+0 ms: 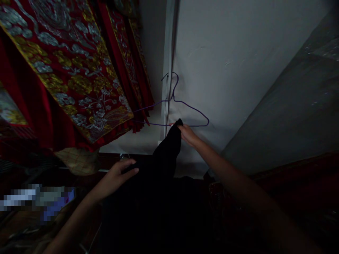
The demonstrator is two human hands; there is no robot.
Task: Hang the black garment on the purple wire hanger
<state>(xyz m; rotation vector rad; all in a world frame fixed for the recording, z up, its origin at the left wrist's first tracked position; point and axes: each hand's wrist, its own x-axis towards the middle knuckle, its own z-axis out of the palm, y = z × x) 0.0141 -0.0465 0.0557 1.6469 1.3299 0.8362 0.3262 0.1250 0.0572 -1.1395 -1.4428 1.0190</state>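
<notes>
A thin purple wire hanger (194, 108) hangs by its hook against a pale vertical post, in front of the wall. My right hand (187, 134) is closed on the upper end of a black garment (166, 151), right at the hanger's lower bar. Whether those fingers also touch the wire I cannot tell. Lower and to the left, my left hand (120, 174) grips the garment's edge between thumb and fingers, with dark cloth between them. The garment's lower part merges into the darkness, so its shape is hard to make out.
Red cloths with gold and silver embroidery (79, 77) hang at the upper left, overlapping the hanger's left end. A greyish sheet (286, 102) slants down on the right. Blurred-out bright items (53, 201) lie at the lower left. The light is very dim.
</notes>
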